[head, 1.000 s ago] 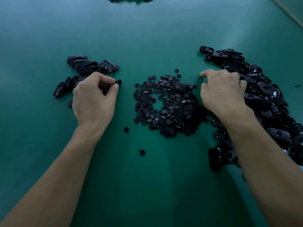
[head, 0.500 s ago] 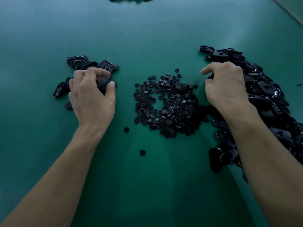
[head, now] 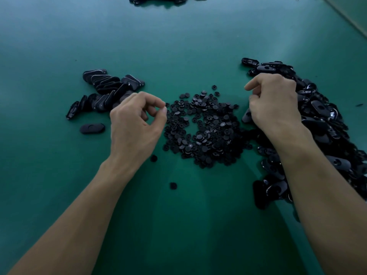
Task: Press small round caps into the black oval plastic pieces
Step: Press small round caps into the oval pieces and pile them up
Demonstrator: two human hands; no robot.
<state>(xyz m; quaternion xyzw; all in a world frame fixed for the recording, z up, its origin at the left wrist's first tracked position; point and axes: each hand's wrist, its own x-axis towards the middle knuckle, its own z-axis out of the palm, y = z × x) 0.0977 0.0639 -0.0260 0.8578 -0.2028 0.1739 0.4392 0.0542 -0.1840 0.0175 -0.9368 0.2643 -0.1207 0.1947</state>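
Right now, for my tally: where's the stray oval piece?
Head view, left side: the stray oval piece lies left of the left hand, nearer than the stacked ovals.

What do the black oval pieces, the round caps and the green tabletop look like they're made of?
Black oval pieces: moulded plastic, glossy; light glints off their edges. Round caps: likely plastic, duller, few highlights. Green tabletop: matte, perhaps felt or rubber mat; soft glare, no sharp reflections.

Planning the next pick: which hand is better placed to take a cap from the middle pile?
Left. The left hand has its fingertips at the edge of the cap pile; the right hand is curled round an oval piece.
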